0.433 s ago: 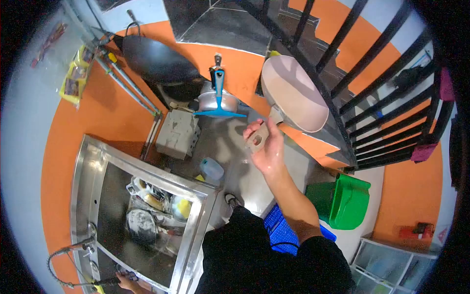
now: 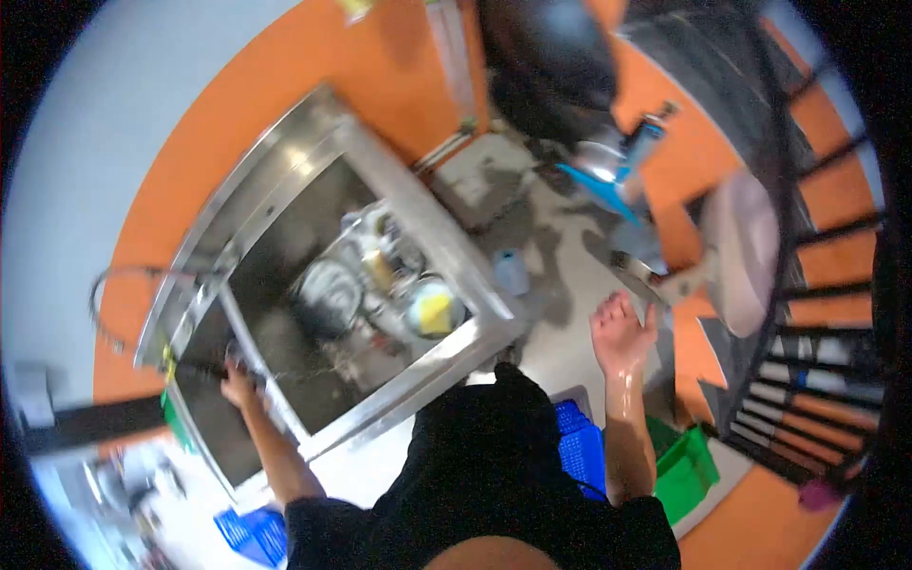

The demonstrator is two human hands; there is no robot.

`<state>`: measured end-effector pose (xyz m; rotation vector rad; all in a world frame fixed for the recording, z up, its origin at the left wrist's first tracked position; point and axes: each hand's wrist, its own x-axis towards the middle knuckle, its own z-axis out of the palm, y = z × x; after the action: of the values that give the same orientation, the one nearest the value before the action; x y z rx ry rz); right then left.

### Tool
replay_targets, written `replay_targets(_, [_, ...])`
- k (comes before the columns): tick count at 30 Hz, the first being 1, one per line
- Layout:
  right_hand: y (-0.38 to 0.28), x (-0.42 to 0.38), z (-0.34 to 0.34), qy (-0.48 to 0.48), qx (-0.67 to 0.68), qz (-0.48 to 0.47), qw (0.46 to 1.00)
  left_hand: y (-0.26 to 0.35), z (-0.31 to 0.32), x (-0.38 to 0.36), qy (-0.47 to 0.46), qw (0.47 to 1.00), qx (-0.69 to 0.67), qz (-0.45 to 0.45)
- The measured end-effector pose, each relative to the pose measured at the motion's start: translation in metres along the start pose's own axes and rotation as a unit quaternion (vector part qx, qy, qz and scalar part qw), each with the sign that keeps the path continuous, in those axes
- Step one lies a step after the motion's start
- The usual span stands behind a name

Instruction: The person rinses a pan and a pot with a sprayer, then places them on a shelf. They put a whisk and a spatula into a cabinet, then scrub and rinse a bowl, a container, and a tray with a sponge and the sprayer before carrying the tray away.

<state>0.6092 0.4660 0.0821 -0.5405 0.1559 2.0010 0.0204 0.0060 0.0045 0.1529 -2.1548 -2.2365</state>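
My left hand (image 2: 239,386) is closed round the dark spray nozzle (image 2: 204,369) of the coiled-hose faucet, over the sink's smaller basin. A thin trace of water seems to leave it toward the larger basin. My right hand (image 2: 622,334) is wet and empty, its fingers apart and a little curled, beside the light handle of a pinkish pan (image 2: 743,252). That pan hangs against the orange wall and is blurred. In the larger basin lie a soapy round pan (image 2: 331,296), several utensils, and a bowl holding a yellow sponge (image 2: 434,313).
The steel sink's rim (image 2: 399,399) runs along my front left. A blue squeegee (image 2: 608,190) and a dark wok (image 2: 551,66) hang at the back. A green bin (image 2: 689,475) and a blue basket (image 2: 581,451) stand low at the right, near black stair railings (image 2: 807,380).
My right hand has let go of the pan's handle and drawn back from it. The view has swung left, bringing more of the sink and my left arm into sight.
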Motion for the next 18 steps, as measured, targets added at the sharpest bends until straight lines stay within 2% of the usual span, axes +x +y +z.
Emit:
replay_targets(1, [0.013,-0.001,-0.012,-0.002,-0.031,0.03,0.999,0.018,0.011,-0.012,0.047,0.994,0.094,-0.011])
replay_targets(2, [0.026,0.0,-0.017,-0.001,-0.063,0.055,0.997,0.045,0.028,-0.031,0.092,0.987,0.133,-0.015])
replay_targets(4, [0.048,-0.002,-0.006,0.024,-0.09,0.09,0.992,0.065,0.045,-0.056,0.083,0.979,0.16,0.095])
replay_targets(6, [0.068,-0.004,0.003,0.046,-0.116,0.108,0.986,0.059,0.027,-0.036,0.021,0.991,0.101,0.088])
replay_targets(7, [0.081,0.002,-0.009,0.067,-0.141,0.101,0.983,0.045,0.021,-0.027,0.026,0.996,0.083,0.022])
replay_targets(9, [0.103,0.004,-0.009,0.089,-0.174,0.1,0.976,0.061,0.031,-0.037,0.036,0.995,0.086,0.027])
replay_targets(10, [0.125,0.001,-0.008,0.046,-0.281,0.133,0.949,0.072,0.034,-0.046,0.039,0.994,0.091,0.036])
replay_targets(11, [0.148,0.002,-0.003,-0.002,-0.385,0.163,0.908,0.08,0.041,-0.054,0.024,0.997,0.066,0.033])
replay_targets(12, [0.175,0.006,0.009,-0.055,-0.534,0.161,0.828,0.075,0.039,-0.052,0.032,0.997,0.064,0.032])
replay_targets(13, [0.209,0.01,0.021,-0.106,-0.663,0.155,0.724,0.072,0.035,-0.046,0.011,0.997,0.08,0.011])
replay_targets(14, [0.247,0.016,0.021,-0.168,-0.65,0.165,0.722,0.071,0.031,-0.039,-0.01,0.995,0.097,-0.01])
replay_targets(15, [0.282,0.033,0.008,-0.225,-0.653,0.208,0.693,0.071,0.033,-0.038,-0.012,0.995,0.091,-0.041])
replay_targets(17, [0.357,0.065,-0.03,-0.301,-0.778,0.197,0.515,0.082,0.054,-0.053,-0.006,0.998,0.023,-0.057])
replay_targets(18, [0.391,0.077,-0.042,-0.33,-0.832,0.202,0.399,0.08,0.06,-0.053,-0.008,0.998,-0.022,-0.055])
